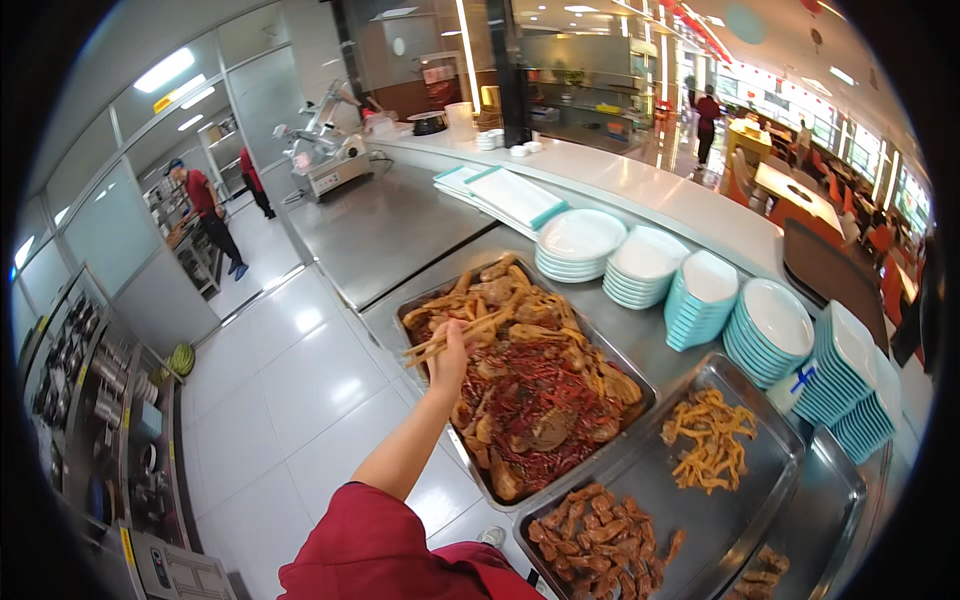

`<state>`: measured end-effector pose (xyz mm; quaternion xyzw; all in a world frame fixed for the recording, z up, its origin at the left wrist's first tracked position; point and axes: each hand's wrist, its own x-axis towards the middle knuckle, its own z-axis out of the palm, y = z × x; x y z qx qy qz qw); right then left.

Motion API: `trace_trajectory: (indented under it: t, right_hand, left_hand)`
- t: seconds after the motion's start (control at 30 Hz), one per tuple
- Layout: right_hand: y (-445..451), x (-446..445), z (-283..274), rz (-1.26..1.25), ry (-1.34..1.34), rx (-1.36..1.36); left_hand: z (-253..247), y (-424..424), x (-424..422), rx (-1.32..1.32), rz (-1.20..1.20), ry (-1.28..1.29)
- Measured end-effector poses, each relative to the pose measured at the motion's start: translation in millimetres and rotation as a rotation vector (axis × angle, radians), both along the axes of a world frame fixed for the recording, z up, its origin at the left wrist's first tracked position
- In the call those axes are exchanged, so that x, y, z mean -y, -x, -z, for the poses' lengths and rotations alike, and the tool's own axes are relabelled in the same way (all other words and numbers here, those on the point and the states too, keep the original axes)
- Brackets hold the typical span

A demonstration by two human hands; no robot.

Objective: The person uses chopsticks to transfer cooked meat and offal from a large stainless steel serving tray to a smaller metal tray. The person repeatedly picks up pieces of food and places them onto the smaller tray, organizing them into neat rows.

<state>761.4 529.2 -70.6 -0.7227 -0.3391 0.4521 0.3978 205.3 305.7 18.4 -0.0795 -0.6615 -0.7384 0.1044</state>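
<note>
My left hand (450, 354) grips a pair of wooden chopsticks (489, 321) over a deep steel tray (651, 391). Their tips reach among browned poultry pieces (551, 309) in its far part. Dark red dried chillies (517, 397) cover the middle of that food. Closer to me, another steel tray (637, 480) carries a heap of small brown meat pieces (600, 540) and a separate pile of yellowish feet, likely chicken feet (711, 441). My right hand is out of view.
Stacked white-and-turquoise plates (581, 236) line the steel counter (390, 225) under a white ledge (637, 176). A third tray (829, 517) sits at right, a meat slicer (326, 150) at the far end. Shelves of pans (112, 405) stand left; one person (199, 199) is beyond the doorway.
</note>
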Motion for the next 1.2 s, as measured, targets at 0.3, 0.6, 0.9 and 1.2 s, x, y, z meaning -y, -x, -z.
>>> trace_trajectory:
  t: [0.3,0.6,0.9,1.2]
  right_hand:
    - [64.8,7.4,-37.3,-0.113,0.012,0.018]
    - [99.7,10.6,-56.7,-0.14,0.022,0.055]
    - [72.9,38.8,-61.3,-0.013,0.056,0.071]
    - [48.5,50.6,-54.7,0.081,0.053,0.056]
  left_hand:
    - [37.1,96.3,13.2,0.433,-0.1,-0.231]
    - [30.6,78.9,59.7,0.498,-0.042,-0.589]
    - [92.5,26.6,132.3,0.447,0.121,-0.49]
    - [28.8,19.2,146.8,0.346,0.144,-0.012]
